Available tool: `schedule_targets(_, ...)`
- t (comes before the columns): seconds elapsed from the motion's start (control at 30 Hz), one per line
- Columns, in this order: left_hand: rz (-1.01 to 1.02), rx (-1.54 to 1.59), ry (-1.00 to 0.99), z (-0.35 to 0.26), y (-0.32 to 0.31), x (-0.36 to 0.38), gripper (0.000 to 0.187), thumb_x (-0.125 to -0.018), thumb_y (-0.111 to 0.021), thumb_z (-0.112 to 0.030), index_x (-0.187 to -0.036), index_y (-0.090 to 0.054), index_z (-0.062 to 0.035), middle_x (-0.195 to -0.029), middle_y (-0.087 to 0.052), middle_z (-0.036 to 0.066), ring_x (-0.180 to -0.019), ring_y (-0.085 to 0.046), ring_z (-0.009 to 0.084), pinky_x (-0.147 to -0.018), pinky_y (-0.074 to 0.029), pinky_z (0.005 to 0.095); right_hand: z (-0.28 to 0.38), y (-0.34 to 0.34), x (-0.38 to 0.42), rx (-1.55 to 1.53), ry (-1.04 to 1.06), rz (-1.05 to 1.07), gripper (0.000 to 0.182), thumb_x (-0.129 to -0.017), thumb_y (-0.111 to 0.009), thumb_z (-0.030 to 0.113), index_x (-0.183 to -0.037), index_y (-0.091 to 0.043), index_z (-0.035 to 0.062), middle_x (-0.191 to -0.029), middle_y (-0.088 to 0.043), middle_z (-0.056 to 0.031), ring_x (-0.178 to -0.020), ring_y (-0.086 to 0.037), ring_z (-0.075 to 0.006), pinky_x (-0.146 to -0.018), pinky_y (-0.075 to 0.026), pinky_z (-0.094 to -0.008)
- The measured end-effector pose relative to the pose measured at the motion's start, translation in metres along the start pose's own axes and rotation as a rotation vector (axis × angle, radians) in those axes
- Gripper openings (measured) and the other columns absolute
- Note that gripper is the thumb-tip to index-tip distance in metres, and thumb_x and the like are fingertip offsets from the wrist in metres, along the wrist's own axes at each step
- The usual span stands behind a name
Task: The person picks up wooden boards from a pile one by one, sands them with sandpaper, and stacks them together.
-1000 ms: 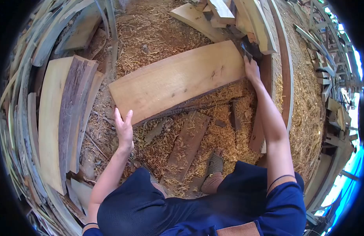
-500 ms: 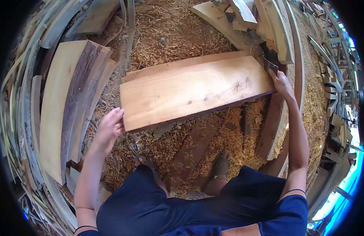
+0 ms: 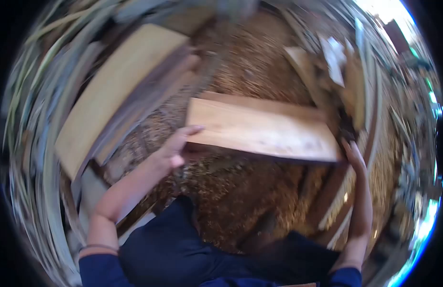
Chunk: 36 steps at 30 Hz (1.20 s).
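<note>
A short, wide wooden plank (image 3: 259,129) with a smooth pale face spans the middle of the head view, above wood shavings. Behind its far edge, a second, browner board (image 3: 278,106) shows. My left hand (image 3: 175,149) grips the plank's near left corner, thumb on top and the other fingers partly hidden below. At the opposite end, my right hand (image 3: 355,154) is closed around the right corner, its fingertips blurred. Just beyond the right hand is a dark object (image 3: 346,125), too smeared to name.
Thick boards (image 3: 121,91) lie stacked at the left, with long strips (image 3: 39,119) beyond them. More offcuts (image 3: 333,60) lie at the upper right. Shavings (image 3: 250,57) cover the ground, and my knees (image 3: 169,244) are below the plank.
The view has swung and blurred. The plank now appears lower and further right, with its right end tipped down in view. My left hand has moved from the end's edge onto the corner.
</note>
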<state>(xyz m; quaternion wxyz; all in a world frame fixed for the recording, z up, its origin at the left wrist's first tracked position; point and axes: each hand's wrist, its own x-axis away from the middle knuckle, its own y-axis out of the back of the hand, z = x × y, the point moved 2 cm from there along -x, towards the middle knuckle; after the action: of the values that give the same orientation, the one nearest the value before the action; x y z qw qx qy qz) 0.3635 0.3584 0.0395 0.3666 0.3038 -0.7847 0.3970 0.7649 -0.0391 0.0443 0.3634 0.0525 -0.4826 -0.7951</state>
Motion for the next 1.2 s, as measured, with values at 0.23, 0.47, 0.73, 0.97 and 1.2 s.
schedule_targets(0.23, -0.021, 0.065, -0.348, -0.035, 0.048, 0.105, 0.050, -0.081, -0.067, -0.025, -0.119, -0.048, -0.0001, -0.107, -0.059, 0.010, -0.099, -0.059, 0.0204, -0.084, -0.050, 0.0399, 0.110, -0.005, 0.004, -0.631, -0.444, -0.033, 0.053, -0.088, -0.058, 0.041, -0.120, -0.040, 0.0026, -0.119, -0.047, -0.0145, -0.105, -0.055, -0.0327, -0.059, -0.056, -0.0541)
schedule_targets(0.47, -0.534, 0.154, -0.938, -0.059, 0.178, 0.177, 0.059, -0.075, -0.071, -0.038, -0.119, -0.049, -0.0042, -0.112, -0.056, 0.008, -0.106, -0.051, 0.0186, -0.089, -0.043, 0.0389, 0.333, -0.036, -0.072, -0.326, 0.347, 0.017, 0.056, -0.086, -0.061, 0.016, -0.134, -0.036, 0.0056, -0.125, -0.048, -0.0122, -0.108, -0.055, -0.0255, -0.077, -0.055, -0.0344)
schedule_targets(0.73, -1.050, -0.336, -0.666, -0.065, 0.271, 0.256, 0.043, -0.084, -0.055, -0.055, -0.085, -0.058, -0.0120, -0.050, -0.037, -0.005, -0.037, -0.030, 0.0059, -0.037, -0.021, 0.0202, 0.510, -0.162, -0.183, -0.959, 0.335, 0.205, 0.041, -0.093, -0.051, 0.037, -0.114, -0.052, 0.0015, -0.110, -0.058, -0.0063, -0.103, -0.056, -0.0175, -0.087, -0.045, -0.0355)
schedule_targets(0.97, -0.800, -1.075, -0.678, -0.048, 0.223, 0.225, 0.034, -0.093, -0.051, -0.034, -0.076, -0.060, -0.0056, -0.058, -0.047, -0.004, -0.050, -0.041, 0.0025, -0.045, -0.031, 0.0179, 0.480, -0.162, -0.142, -0.637, 0.556, -0.186, 0.046, -0.092, -0.051, 0.037, -0.073, -0.058, -0.0035, -0.059, -0.051, -0.0002, -0.056, -0.047, -0.0100, -0.051, -0.039, -0.0309)
schedule_targets(1.2, 0.101, -0.611, -0.464, 0.024, 0.086, -0.003, 0.043, -0.094, -0.049, -0.032, -0.125, -0.048, -0.0028, -0.114, -0.055, 0.013, -0.103, -0.055, 0.0194, -0.089, -0.047, 0.0342, 0.285, -0.253, -0.072, -0.688, 0.255, -0.156, 0.022, -0.090, -0.052, 0.016, -0.102, -0.056, -0.0012, -0.101, -0.060, -0.0212, -0.095, -0.058, -0.0335, -0.080, -0.045, -0.0428)
